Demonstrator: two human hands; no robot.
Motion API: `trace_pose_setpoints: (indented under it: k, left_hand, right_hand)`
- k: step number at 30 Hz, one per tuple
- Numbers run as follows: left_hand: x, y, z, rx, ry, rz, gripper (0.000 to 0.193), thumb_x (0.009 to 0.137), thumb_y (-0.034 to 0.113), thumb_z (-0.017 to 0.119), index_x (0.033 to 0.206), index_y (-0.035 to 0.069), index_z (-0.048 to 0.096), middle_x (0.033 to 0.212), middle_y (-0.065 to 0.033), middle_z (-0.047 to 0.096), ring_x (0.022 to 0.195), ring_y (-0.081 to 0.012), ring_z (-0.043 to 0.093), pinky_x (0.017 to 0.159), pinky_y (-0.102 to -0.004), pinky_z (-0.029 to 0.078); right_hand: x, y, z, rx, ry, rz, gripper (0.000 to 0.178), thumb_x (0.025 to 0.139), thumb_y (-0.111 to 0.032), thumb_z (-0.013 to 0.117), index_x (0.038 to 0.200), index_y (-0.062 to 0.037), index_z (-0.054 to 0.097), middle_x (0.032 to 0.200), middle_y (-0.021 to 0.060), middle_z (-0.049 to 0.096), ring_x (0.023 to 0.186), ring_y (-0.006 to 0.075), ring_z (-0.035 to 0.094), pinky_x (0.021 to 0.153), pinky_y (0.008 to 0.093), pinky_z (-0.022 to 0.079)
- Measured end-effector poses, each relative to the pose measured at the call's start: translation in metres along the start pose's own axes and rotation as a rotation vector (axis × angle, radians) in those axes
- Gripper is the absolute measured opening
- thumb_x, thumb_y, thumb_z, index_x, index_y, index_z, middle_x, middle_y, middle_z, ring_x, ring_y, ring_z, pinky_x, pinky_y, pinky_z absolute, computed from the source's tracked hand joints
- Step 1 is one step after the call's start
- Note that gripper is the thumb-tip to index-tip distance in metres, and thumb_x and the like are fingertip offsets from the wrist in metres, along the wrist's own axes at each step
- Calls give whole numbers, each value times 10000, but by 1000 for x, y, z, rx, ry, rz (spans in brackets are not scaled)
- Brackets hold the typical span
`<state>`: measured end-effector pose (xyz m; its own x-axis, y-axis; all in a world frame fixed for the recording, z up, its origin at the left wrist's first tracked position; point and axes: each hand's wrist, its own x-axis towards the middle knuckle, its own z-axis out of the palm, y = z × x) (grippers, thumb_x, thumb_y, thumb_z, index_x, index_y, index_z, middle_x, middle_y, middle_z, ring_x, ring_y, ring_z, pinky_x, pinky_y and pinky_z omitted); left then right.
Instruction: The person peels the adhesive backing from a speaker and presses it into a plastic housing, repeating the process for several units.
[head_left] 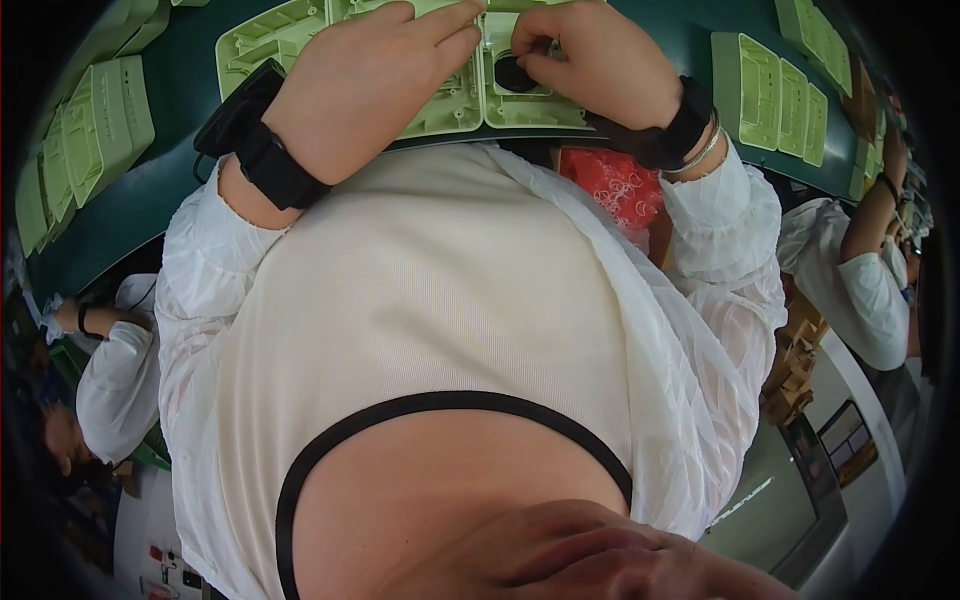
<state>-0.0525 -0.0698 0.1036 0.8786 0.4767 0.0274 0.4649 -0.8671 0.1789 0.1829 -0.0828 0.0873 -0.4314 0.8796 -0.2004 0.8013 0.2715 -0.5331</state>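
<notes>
My left hand (370,80) lies flat, fingers stretched out, on a light green moulded plastic housing (270,35) that rests on the dark green belt (180,90). My right hand (590,60) is beside it over a second green housing (535,105). Its fingertips pinch a small black round piece (515,76) at that housing's round opening. Both wrists wear black straps, and the right wrist also has a silver bangle. My white top and sleeves fill the middle of the view and hide the belt's near edge.
More green housings lie in rows on the belt at the left (100,120) and at the right (775,90). A co-worker's white sleeve (115,385) shows at the left and another co-worker's arm (865,270) at the right. A red patterned object (615,185) sits under my right forearm.
</notes>
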Motion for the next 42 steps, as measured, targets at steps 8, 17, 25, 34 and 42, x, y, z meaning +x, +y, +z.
trace_pose_setpoints:
  k: [8,17,25,34,42]
  left_hand:
    - [3,1,-1,-27,-43,-20,387,880,78,571,1255,-5,617,1399,-117,614,947,-261,641,828,-352,562]
    - [1,1,3,-27,-29,-23,398,876,77,568,1264,-2,609,1389,-121,622,927,-268,649,829,-356,561]
    - [1,5,8,11,-30,-38,405,873,80,571,1270,8,608,1387,-115,625,924,-262,656,817,-358,565]
    - [-1,2,11,-25,16,-22,403,881,79,568,1276,11,610,1374,-105,631,904,-252,657,793,-343,566]
    - [-5,0,10,-31,14,-10,392,886,81,569,1267,3,616,1351,-109,641,901,-248,664,785,-339,568]
  right_hand:
    - [0,4,0,22,6,-28,126,836,-160,672,875,-57,735,790,191,699,741,406,673,673,484,536]
    - [1,-2,10,-132,12,4,128,838,-158,663,833,-56,739,793,186,707,758,400,684,696,494,549]
    - [4,-9,13,-297,20,-32,145,825,-156,665,785,-37,735,778,196,707,759,408,701,694,499,565]
    - [8,-8,24,-440,15,-46,134,832,-134,652,816,-13,709,814,226,704,778,395,712,696,487,572]
    - [8,-10,8,-370,-49,-25,179,868,-115,625,995,-3,683,919,215,696,854,399,706,737,471,572]
